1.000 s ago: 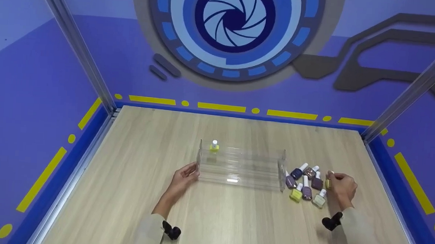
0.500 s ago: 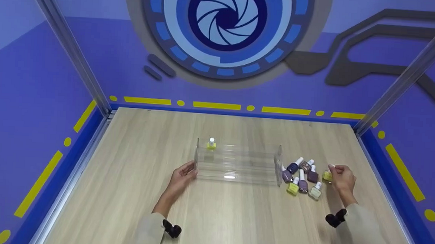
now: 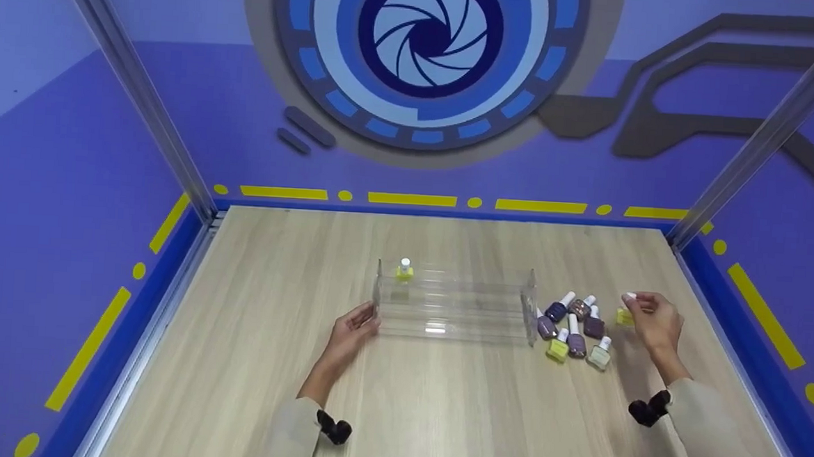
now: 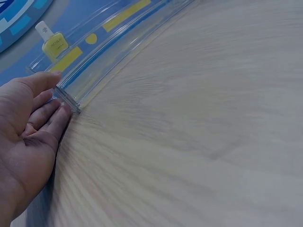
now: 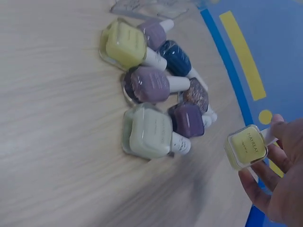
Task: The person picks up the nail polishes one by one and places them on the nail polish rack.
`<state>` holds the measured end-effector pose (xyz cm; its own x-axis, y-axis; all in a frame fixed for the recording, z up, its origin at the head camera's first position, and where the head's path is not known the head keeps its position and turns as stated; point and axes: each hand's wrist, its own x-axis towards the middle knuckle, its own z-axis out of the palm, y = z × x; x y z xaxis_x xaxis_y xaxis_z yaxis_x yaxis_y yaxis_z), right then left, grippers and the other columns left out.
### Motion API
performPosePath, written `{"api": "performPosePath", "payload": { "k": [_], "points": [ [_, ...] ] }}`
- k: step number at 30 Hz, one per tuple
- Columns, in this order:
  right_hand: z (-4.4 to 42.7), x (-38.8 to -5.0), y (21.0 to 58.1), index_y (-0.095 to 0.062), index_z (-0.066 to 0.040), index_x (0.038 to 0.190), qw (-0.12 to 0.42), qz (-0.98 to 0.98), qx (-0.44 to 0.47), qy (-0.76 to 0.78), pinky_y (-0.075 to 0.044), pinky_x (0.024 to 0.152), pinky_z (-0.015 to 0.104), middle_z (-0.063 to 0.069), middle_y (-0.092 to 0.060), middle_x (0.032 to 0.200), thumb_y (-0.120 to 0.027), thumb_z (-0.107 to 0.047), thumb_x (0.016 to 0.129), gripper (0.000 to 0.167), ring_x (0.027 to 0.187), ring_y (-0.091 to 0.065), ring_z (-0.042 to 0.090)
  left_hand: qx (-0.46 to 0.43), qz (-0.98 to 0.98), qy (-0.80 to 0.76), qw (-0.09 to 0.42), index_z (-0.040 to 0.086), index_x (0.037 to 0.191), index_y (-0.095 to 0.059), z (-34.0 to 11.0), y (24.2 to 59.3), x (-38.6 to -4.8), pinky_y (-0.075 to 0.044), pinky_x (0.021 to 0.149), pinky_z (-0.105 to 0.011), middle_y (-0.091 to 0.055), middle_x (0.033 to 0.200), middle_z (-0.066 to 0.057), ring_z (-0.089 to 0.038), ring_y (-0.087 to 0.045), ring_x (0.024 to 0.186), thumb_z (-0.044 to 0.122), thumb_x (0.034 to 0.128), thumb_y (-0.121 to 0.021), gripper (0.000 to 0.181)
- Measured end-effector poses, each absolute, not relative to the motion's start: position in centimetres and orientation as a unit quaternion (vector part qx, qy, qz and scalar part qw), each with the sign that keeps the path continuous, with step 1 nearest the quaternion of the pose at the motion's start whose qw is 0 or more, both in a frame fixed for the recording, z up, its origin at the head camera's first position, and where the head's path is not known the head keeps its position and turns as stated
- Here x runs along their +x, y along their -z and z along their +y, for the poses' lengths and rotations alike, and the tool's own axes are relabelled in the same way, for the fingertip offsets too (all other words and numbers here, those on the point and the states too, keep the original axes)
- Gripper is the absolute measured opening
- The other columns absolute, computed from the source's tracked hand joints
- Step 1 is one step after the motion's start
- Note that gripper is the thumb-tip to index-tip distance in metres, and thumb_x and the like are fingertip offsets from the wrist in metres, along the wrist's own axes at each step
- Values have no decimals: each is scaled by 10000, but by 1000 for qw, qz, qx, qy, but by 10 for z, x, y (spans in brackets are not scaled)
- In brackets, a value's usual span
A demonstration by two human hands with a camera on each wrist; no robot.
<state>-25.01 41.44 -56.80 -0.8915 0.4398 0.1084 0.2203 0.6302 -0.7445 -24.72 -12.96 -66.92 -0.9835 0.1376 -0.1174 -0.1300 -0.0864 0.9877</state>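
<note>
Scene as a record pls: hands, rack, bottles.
left hand: touches the left end of the clear rack
right hand: pinches a yellow bottle by its white cap
on rack: one upright yellow bottle, rear tier, left end
loose, right of rack: seven lying; yellow, two lilac, dark blue, glittery, dark purple, pale green

Beige sleeves (image 3: 287, 437), black wrist cameras (image 3: 650, 408)

Light is even in the head view, with glare on the clear rack (image 3: 454, 316). Wrist views are dimmer and hazier; soft shadow darkens the desk (image 5: 71, 184).
</note>
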Motion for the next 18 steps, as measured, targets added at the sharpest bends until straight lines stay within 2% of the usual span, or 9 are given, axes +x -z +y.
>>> {"api": "performPosePath", "payload": {
  "k": [2, 4, 7, 18],
  "points": [
    [411, -250, 563, -669, 52, 1170, 150, -892, -173, -391, -401, 625, 19, 248, -748, 1077, -698, -294, 981, 395, 677, -491, -180, 0, 667, -740, 92, -23, 1533, -400, -129, 670, -247, -510, 1120, -322, -395, 1605, -238, -380, -391, 1497, 117, 1025, -616, 570],
    [406, -250, 559, -684, 45, 1145, 158, -891, -162, -394, -402, 631, 26, 208, -767, 1007, -720, -279, 967, 371, 655, -481, -201, -3, 664, -742, 94, -16, 1533, -405, -128, 671, -247, -511, 1117, -313, -397, 1607, -230, -372, -391, 1500, 118, 1023, -619, 569],
    [398, -249, 552, -695, 35, 1125, 163, -892, -149, -395, -415, 630, 23, 175, -775, 969, -733, -266, 960, 346, 659, -505, -189, -2, 663, -743, 94, -29, 1530, -403, -127, 672, -247, -522, 1104, -308, -403, 1598, -243, -381, -401, 1491, 115, 1022, -621, 571],
    [354, -262, 548, -720, 42, 1039, 186, -879, -85, -431, -460, 594, 45, 219, -766, 944, -773, -185, 925, 260, 658, -560, -147, -6, 657, -747, 99, -33, 1537, -384, -128, 672, -249, -504, 1128, -330, -383, 1606, -251, -391, -378, 1502, 122, 1014, -636, 601]
  ]
}}
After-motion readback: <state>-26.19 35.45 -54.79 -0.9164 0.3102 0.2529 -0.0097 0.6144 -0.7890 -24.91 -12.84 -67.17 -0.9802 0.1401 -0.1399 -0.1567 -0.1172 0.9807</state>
